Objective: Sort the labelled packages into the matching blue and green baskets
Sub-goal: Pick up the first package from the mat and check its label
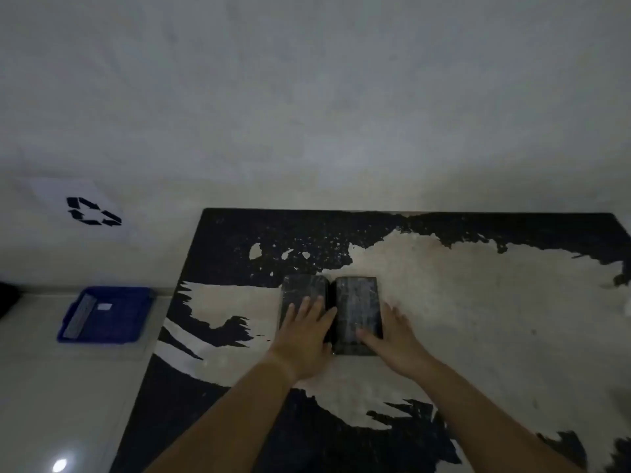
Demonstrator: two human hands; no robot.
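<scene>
Two dark flat packages lie side by side on a worn black tabletop [478,302]. My left hand [304,339] rests flat on the left package [300,291], fingers spread. My right hand [396,343] lies along the right edge of the right package [358,305], thumb on its top face. Whether either hand grips is unclear. On the floor to the left sits a blue basket [136,322] holding a grey flat package [79,315] and a small white label [104,306]. No green basket is in view.
A white sheet with a black recycling symbol [93,212] hangs on the wall above the blue basket. The wall runs right behind the table's far edge. A dark object [8,297] shows at the far left edge. The light is dim.
</scene>
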